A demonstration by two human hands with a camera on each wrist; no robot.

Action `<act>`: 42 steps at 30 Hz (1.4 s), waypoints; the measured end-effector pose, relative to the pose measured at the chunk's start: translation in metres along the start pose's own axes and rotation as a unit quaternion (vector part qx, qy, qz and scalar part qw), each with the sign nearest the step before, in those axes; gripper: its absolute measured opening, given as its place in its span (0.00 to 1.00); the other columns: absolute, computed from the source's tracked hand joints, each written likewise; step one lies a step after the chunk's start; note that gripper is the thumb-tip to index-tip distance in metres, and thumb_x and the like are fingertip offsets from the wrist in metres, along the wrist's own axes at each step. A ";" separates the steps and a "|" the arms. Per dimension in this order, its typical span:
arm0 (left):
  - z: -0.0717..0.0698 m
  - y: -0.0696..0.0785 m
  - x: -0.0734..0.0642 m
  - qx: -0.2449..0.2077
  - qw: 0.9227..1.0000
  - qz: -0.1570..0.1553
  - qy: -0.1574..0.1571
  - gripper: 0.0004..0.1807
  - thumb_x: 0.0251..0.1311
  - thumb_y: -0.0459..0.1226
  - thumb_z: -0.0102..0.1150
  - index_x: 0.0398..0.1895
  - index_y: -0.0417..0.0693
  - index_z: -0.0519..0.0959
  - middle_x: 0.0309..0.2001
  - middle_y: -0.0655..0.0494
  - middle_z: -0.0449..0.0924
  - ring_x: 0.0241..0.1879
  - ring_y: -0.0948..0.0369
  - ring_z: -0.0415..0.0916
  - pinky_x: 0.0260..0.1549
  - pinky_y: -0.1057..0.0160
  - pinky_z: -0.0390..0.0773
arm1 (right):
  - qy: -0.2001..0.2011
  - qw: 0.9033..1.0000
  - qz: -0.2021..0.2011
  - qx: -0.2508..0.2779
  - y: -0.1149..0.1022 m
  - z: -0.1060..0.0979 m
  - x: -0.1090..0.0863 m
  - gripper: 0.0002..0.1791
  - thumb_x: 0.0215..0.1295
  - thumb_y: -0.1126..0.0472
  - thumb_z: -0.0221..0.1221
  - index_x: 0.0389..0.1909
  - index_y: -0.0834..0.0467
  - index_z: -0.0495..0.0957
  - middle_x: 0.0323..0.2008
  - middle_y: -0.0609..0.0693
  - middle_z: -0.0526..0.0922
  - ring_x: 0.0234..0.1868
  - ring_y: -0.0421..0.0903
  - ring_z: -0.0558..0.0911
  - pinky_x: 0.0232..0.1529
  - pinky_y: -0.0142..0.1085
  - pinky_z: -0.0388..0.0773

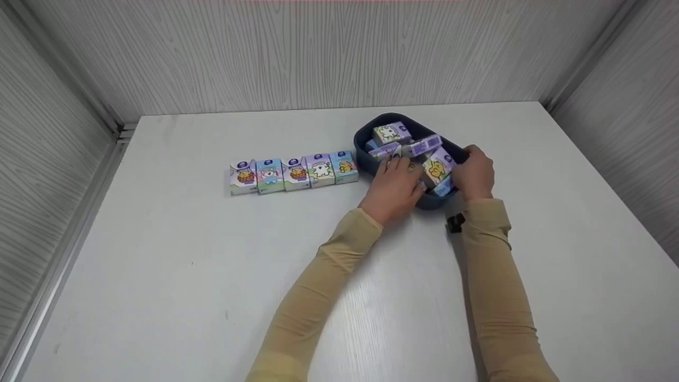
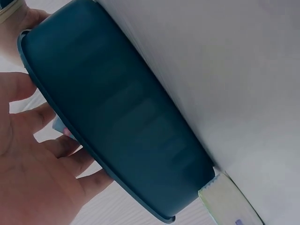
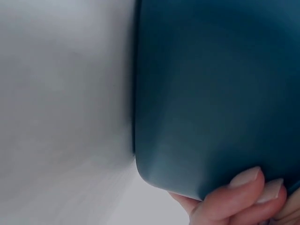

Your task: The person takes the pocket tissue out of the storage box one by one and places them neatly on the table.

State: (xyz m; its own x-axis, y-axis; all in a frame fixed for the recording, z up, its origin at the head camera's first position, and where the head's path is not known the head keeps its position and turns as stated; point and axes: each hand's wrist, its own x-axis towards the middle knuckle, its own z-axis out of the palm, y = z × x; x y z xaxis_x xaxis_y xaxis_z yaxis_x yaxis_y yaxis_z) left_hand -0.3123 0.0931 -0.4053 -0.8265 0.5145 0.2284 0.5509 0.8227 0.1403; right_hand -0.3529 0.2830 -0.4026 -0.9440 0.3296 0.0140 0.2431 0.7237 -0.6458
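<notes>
A dark blue plastic basin (image 1: 365, 160) holds several small cartoon-printed boxes (image 1: 391, 133) in purple, white and blue, lying at mixed angles. My left hand (image 1: 393, 190) reaches over its near rim, fingers spread among the boxes. The left wrist view shows these fingers passing behind the basin's wall (image 2: 117, 108), their tips hidden, beside a light blue box (image 2: 59, 125). At the right end, my right hand (image 1: 475, 172) grips the basin's rim; curled fingers (image 3: 234, 197) press its outer wall in the right wrist view.
Several similar boxes (image 1: 296, 172) stand side by side in a row left of the basin, the rightmost box (image 1: 345, 166) close against its wall. Everything rests on a white table (image 1: 212, 281), with wood-grain panels (image 1: 265, 53) behind and at both sides.
</notes>
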 end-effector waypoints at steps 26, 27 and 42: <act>-0.016 0.004 -0.002 0.000 0.999 -0.004 0.038 0.23 0.66 0.50 0.54 0.60 0.51 0.72 0.64 0.45 0.60 0.62 0.52 0.61 0.57 0.54 0.68 | 0.000 1.000 0.009 -0.007 -0.002 0.000 0.000 0.27 0.62 0.69 0.48 0.64 0.62 0.67 0.56 0.65 0.74 0.53 0.59 0.74 0.52 0.53 0.71; -0.017 0.004 -0.002 0.004 0.999 -0.007 0.043 0.23 0.66 0.48 0.54 0.61 0.51 0.71 0.63 0.46 0.61 0.61 0.53 0.63 0.55 0.54 0.70 | -0.001 1.000 0.010 -0.008 -0.002 -0.001 0.000 0.27 0.62 0.69 0.48 0.65 0.62 0.66 0.56 0.65 0.74 0.53 0.59 0.74 0.53 0.53 0.71; -0.027 -0.002 -0.010 -0.047 0.990 -0.112 0.072 0.31 0.56 0.36 0.59 0.66 0.52 0.67 0.59 0.38 0.62 0.55 0.47 0.63 0.44 0.57 0.75 | 0.005 1.000 0.001 -0.004 -0.001 0.000 -0.001 0.27 0.61 0.69 0.49 0.63 0.63 0.67 0.56 0.65 0.74 0.52 0.58 0.73 0.53 0.52 0.70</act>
State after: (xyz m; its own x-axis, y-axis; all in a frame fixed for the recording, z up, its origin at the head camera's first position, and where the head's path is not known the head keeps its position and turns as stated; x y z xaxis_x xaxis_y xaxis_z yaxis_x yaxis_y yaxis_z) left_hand -0.3019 0.0799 -0.3822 -0.9082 0.2757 0.3149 0.3689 0.8828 0.2909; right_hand -0.3519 0.2822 -0.4018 -0.9417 0.3360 0.0204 0.2461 0.7286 -0.6391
